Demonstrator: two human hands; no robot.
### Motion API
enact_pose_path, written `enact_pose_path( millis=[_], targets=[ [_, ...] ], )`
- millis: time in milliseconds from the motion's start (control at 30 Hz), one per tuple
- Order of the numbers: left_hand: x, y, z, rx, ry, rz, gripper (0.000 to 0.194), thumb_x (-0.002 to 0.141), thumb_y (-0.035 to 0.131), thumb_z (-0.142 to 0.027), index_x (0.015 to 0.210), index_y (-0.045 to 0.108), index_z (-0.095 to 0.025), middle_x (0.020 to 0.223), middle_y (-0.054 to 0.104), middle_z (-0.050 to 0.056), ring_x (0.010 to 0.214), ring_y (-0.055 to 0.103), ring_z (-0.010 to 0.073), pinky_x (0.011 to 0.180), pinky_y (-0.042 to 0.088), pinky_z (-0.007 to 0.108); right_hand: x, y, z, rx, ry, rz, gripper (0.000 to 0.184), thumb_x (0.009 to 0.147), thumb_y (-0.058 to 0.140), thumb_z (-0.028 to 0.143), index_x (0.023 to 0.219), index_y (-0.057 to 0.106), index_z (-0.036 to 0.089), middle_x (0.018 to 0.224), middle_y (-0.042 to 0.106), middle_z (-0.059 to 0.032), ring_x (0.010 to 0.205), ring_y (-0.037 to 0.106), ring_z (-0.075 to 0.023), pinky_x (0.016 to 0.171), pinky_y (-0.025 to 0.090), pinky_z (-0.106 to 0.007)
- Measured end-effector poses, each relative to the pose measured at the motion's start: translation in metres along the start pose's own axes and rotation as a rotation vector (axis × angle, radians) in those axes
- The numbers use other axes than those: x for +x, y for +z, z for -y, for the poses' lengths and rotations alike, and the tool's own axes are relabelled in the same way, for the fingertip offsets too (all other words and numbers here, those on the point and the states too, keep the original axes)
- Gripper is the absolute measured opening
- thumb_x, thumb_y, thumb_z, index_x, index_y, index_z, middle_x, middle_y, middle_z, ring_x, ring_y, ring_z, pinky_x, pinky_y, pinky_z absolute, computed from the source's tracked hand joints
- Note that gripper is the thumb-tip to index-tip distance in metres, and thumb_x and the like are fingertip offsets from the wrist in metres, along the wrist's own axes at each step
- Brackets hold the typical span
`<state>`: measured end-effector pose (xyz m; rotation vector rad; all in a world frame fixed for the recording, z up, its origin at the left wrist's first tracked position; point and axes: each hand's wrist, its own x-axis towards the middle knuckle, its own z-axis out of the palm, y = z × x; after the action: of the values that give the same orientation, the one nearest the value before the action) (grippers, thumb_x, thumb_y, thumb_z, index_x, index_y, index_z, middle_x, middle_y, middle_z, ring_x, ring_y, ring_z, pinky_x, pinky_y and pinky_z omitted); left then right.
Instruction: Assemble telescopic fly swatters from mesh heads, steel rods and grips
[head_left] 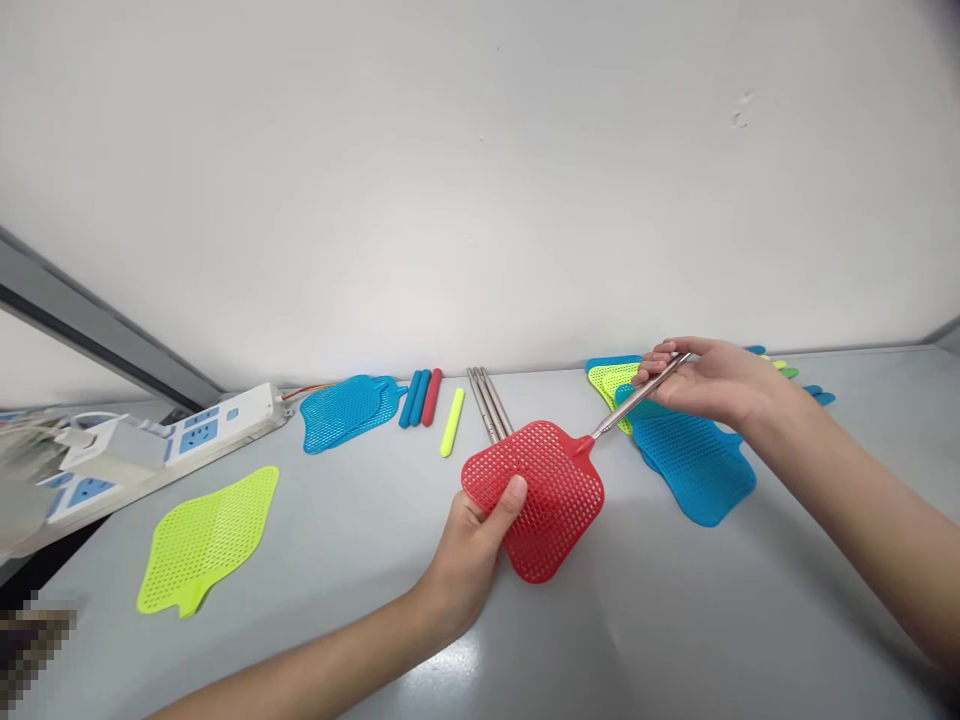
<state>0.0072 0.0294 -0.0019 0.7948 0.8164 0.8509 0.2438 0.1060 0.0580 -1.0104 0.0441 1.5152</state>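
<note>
Your left hand [466, 560] clamped the red swatter head [559, 500], thumb on top. Your right hand [724, 382] held the attached metal rod [634, 402], near a blue swatter head [697, 470].

I hold a swatter head [546, 488] over a tabletop [577, 650] at clock centre, my left hand [471, 560] at its 7-to-8 side, its rod [637, 400] running to my right hand [716, 378] at 2 o'clock, in front of a pile of swatters [694, 468] between 2 and 3. Loose rods [491, 402] lie at 11, partly behind the head; left of them come a single grip [452, 422], three grips [417, 398] abreast and, at 10, overlapping heads [345, 412]. A lone head [211, 540] lies at 9, a power strip [225, 425] between 9 and 10, the wall [450, 200] at 12
</note>
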Motion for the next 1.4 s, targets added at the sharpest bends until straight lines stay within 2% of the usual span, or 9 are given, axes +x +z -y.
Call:
enact_pose_path(
  millis=[67,167,267,400,533,800,1067,1400],
  targets=[
    [0.001,-0.001,0.002,0.062,0.021,0.035,0.027,0.082,0.050,-0.029,0.104,0.057,-0.017,0.102,0.060,0.008,0.093,0.055,0.0180,0.079,0.043,0.027,0.002,-0.002,0.003,0.000,0.003,0.016,0.019,0.067,0.033,0.006,0.060,0.024,0.021,0.050,0.025,0.0053,0.038,0.028,-0.0085,0.035,0.033,-0.023],
    [0.002,-0.003,0.003,0.082,0.037,0.057,0.026,0.082,0.050,-0.029,0.105,0.056,-0.017,0.103,0.060,0.007,0.094,0.054,0.0180,0.082,0.042,0.029,0.002,-0.003,-0.001,0.019,-0.070,0.072,0.024,0.068,0.035,0.007,0.057,0.018,0.021,0.047,0.019,0.0069,0.036,0.022,-0.0081,0.032,0.027,-0.022],
    [0.002,-0.003,0.002,0.067,0.034,0.045,0.025,0.082,0.050,-0.028,0.104,0.057,-0.017,0.102,0.060,0.007,0.093,0.055,0.0178,0.084,0.041,0.030,-0.002,-0.004,-0.010,0.076,-0.172,0.093,0.029,0.071,0.035,0.008,0.056,0.014,0.021,0.044,0.017,0.0079,0.033,0.017,-0.0072,0.030,0.023,-0.021],
    [0.000,-0.003,0.000,0.032,0.004,0.036,0.025,0.080,0.052,-0.029,0.102,0.057,-0.017,0.102,0.061,0.008,0.092,0.056,0.0193,0.082,0.043,0.031,-0.006,-0.003,-0.021,0.172,-0.242,0.097,0.030,0.073,0.035,0.010,0.055,0.013,0.020,0.042,0.016,0.0085,0.031,0.014,-0.0062,0.028,0.019,-0.020],
    [-0.001,-0.002,0.000,0.013,-0.009,0.019,0.027,0.079,0.053,-0.029,0.103,0.057,-0.017,0.102,0.061,0.008,0.091,0.057,0.0196,0.081,0.044,0.030,-0.006,-0.005,-0.027,0.229,-0.316,0.156,0.031,0.072,0.035,0.012,0.055,0.011,0.020,0.042,0.012,0.0089,0.031,0.012,-0.0063,0.027,0.016,-0.020],
    [-0.003,-0.002,0.002,-0.003,0.026,-0.006,0.026,0.080,0.052,-0.028,0.104,0.056,-0.019,0.101,0.061,0.006,0.090,0.057,0.0191,0.078,0.045,0.029,-0.001,-0.012,-0.037,0.287,-0.317,0.289,0.034,0.072,0.037,0.014,0.057,0.007,0.020,0.043,0.006,0.0090,0.031,0.010,-0.0069,0.026,0.017,-0.020],
    [-0.003,-0.001,0.002,-0.028,0.036,-0.005,0.025,0.081,0.051,-0.026,0.102,0.057,-0.015,0.097,0.062,0.008,0.089,0.057,0.0196,0.079,0.045,0.030,0.003,-0.019,-0.045,0.324,-0.306,0.253,0.032,0.072,0.034,0.013,0.057,0.007,0.020,0.043,0.007,0.0090,0.031,0.009,-0.0073,0.026,0.017,-0.020],
    [-0.001,0.001,-0.001,-0.016,0.001,-0.048,0.031,0.078,0.055,-0.030,0.106,0.057,-0.018,0.098,0.063,0.007,0.084,0.059,0.0193,0.077,0.046,0.031,-0.006,-0.013,-0.040,0.291,-0.332,0.242,0.032,0.072,0.036,0.014,0.056,0.010,0.020,0.042,0.008,0.0093,0.030,0.012,-0.0068,0.027,0.017,-0.020]
  ],
)
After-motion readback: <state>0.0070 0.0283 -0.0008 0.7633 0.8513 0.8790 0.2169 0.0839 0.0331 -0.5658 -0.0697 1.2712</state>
